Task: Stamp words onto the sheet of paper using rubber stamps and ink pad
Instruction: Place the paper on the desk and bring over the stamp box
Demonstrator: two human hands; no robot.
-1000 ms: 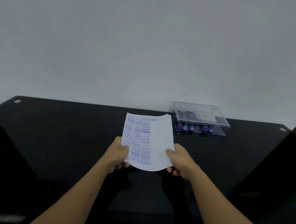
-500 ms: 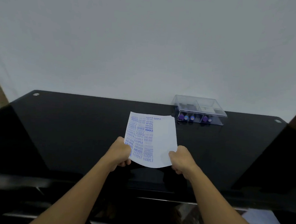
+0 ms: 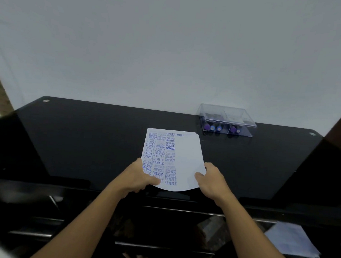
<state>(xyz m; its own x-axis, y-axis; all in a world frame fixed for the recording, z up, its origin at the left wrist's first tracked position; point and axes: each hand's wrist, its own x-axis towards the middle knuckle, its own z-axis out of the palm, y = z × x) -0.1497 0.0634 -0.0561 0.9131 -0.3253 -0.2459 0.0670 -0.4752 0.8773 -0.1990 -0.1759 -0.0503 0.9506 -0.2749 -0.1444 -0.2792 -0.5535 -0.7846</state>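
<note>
Paper sheet (image 3: 185, 159): left columns stamped blue, right strip blank | we pinch its near corners, left hand (image 3: 140, 177), right hand (image 3: 212, 179) | stamps (image 3: 218, 128) sit unused in closed clear box (image 3: 244, 115).

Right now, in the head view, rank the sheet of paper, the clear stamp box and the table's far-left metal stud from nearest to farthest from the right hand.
1. sheet of paper, held at its right edge by the right hand.
2. clear stamp box, beyond the hand, by the wall.
3. metal stud, at the far-left table corner.
</note>
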